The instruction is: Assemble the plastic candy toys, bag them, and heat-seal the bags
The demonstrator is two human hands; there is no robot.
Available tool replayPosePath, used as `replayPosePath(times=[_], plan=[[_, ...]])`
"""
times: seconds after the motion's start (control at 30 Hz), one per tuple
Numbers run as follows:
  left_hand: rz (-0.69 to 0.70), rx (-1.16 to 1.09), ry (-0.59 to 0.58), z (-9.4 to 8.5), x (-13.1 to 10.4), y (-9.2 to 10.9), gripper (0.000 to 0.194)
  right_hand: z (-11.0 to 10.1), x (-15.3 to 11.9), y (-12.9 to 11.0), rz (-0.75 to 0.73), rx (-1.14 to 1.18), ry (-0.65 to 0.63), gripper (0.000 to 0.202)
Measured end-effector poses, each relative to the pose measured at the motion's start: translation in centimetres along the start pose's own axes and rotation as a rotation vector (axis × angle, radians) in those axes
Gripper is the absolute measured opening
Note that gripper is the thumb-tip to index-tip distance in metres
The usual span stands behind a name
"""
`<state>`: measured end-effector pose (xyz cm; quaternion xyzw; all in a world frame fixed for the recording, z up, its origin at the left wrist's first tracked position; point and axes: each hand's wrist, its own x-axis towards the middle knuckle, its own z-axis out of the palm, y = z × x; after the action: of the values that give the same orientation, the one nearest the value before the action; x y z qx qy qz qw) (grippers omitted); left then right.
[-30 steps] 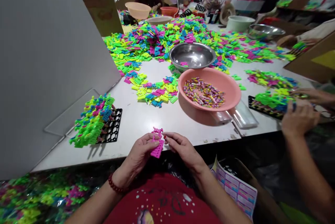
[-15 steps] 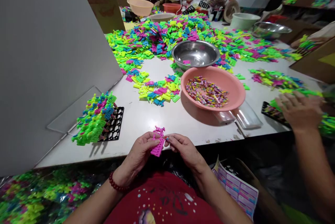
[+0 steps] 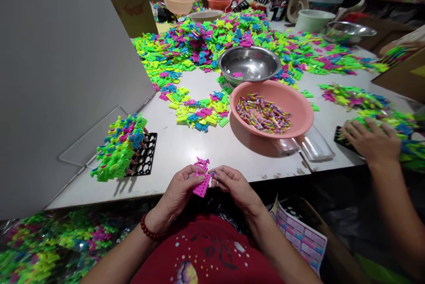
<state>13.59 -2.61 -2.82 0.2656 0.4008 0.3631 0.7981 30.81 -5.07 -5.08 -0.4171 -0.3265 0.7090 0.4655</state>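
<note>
Just off the table's front edge, my left hand point(image 3: 175, 190) pinches a magenta plastic piece point(image 3: 201, 187) with a row of slots and an animal-like figure on top. My right hand point(image 3: 235, 187) is closed at the piece's right side, thumb and fingertips around a small multicoloured stick point(image 3: 213, 174), mostly hidden by the fingers. It looks like the short wrapped sticks point(image 3: 262, 113) in the salmon-pink basin point(image 3: 299, 116). To the left, a black holed tray point(image 3: 150, 153) bears upright sticks topped with green, yellow, blue and magenta pieces point(image 3: 117, 151).
Loose coloured pieces point(image 3: 201, 111) lie ahead, with a larger heap behind. A steel bowl point(image 3: 249, 65) stands behind the basin. Clear plastic sleeves point(image 3: 317, 144) lie at its right. A grey panel point(image 3: 66, 76) borders the left. A co-worker's hand point(image 3: 375, 140) rests over another tray at right.
My hands stay together at the magenta piece, with a slight shift of the right fingers. The co-worker's hand at right has moved a little left. The whole view has shifted slightly.
</note>
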Motion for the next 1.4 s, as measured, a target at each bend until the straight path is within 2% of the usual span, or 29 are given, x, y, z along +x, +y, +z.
replayPosePath(times=[0.13, 0.27, 0.47, 0.63, 0.77, 1.17, 1.3, 1.4], plan=[[0.013, 0.010, -0.006, -0.2, 0.0, -0.1, 0.032, -0.6, 0.3, 0.5, 0.050, 0.080, -0.026, 0.037], [0.005, -0.003, 0.035, -0.4, 0.1, -0.2, 0.032, -0.8, 0.3, 0.8, 0.069, 0.129, -0.022, 0.034], [-0.001, -0.024, 0.054, -0.3, 0.1, 0.2, 0.031, -0.8, 0.1, 0.8, 0.007, -0.021, 0.030, 0.030], [-0.011, -0.012, 0.046, -0.1, 0.2, 0.4, 0.030, -0.8, 0.0, 0.7, -0.017, -0.051, 0.023, 0.028], [-0.014, -0.005, 0.048, -0.1, 0.1, 0.2, 0.029, -0.7, 0.0, 0.8, -0.097, -0.103, 0.013, 0.025], [-0.007, 0.022, 0.114, 0.4, 0.3, -0.1, 0.032, -0.6, -0.4, 0.2, -0.324, -0.505, 0.089, 0.021], [0.003, 0.037, 0.134, 0.4, 0.3, -0.1, 0.032, -0.7, -0.4, 0.0, -0.362, -0.495, 0.068, 0.019], [-0.050, 0.029, 0.139, 0.4, 0.3, -0.1, 0.033, -0.9, -0.2, 0.1, -0.298, -0.393, 0.038, 0.018]])
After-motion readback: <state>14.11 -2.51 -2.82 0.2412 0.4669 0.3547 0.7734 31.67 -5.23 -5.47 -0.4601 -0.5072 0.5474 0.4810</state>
